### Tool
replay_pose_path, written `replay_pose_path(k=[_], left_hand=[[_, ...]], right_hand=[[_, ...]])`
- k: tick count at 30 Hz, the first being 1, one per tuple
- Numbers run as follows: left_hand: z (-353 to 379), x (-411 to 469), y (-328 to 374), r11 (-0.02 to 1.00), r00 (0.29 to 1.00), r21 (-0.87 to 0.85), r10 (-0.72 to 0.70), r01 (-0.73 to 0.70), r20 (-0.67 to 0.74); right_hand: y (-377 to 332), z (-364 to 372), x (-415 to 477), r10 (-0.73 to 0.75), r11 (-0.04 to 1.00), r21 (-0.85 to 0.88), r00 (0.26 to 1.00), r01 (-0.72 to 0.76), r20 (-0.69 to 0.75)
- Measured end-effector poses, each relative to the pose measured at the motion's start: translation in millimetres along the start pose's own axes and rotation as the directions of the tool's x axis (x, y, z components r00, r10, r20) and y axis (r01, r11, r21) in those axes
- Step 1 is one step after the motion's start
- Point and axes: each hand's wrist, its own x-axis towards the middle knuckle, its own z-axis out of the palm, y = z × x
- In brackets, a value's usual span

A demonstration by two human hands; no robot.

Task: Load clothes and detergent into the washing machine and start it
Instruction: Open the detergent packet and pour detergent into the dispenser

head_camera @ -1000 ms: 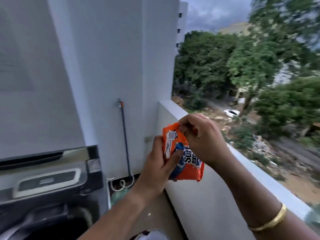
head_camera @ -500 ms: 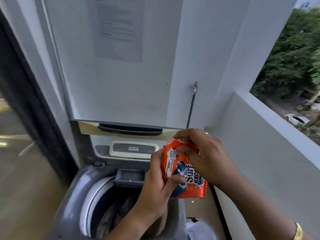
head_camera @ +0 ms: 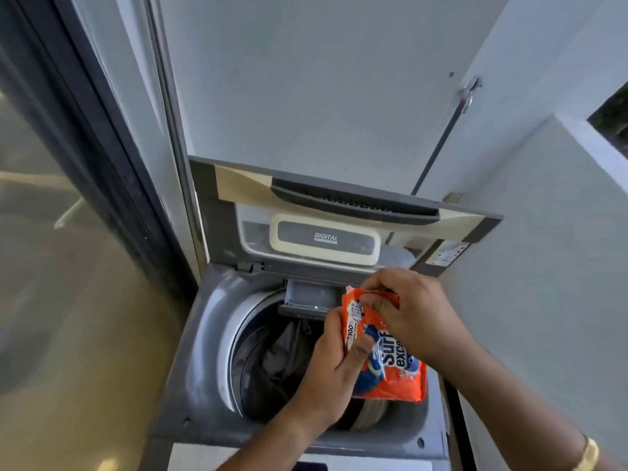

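I note an orange packet (head_camera: pixel 390 382) printed blue and white; grey washer (head_camera: pixel 200 351), cream-trimmed lid (head_camera: pixel 238 185); dark grey clothes (head_camera: pixel 282 348); gold bangle (head_camera: pixel 589 452); white wall (head_camera: pixel 306 79).

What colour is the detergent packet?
Mostly orange, with blue and white print; the head view shows the detergent packet best.

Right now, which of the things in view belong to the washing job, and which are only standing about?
Belong to the job: washing machine, lid raised; clothes in its drum; detergent drawer; detergent packet, gripped by the left hand, pinched at its top by the right hand.
Just standing about: glass door on the left; tap on the wall; balcony wall on the right.
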Motion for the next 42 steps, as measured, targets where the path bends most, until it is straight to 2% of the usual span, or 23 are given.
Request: replay_pose_path(k=[5, 18, 25, 32, 42], left_hand=[[-17.6, 22.9, -31.8, 0.985, 0.991, -0.113, -0.134, 0.131, -0.013], [-48.3, 57.9, -84.0, 0.921, 0.933, -0.214, -0.35, 0.326, -0.085], [-55.2, 61.1, -83.1, 0.873, 0.895, -0.233, -0.446, 0.429, -0.026], [-59.3, 69.9, -75.0, 0.831, 0.858, -0.239, -0.514, 0.502, 0.017], [-62.9, 78.3, -78.5, 0.794, 0.826, -0.26, -0.562, 0.549, 0.029]], right_hand=[[14.2, 43.9, 27.5, 0.084, 0.996, -0.033, 0.996, -0.083, 0.031], [43.4, 124.0, 78.2, 0.169, 0.985, -0.059, 0.975, -0.162, 0.147], [44.9, 136.7, 87.6, 0.22, 0.971, -0.137, 0.958, -0.196, 0.183], [45.9, 140.7, 92.9, 0.256, 0.962, -0.137, 0.952, -0.235, 0.166], [52.4, 151.2, 100.4, 0.285, 0.95, -0.18, 0.942, -0.254, 0.175]])
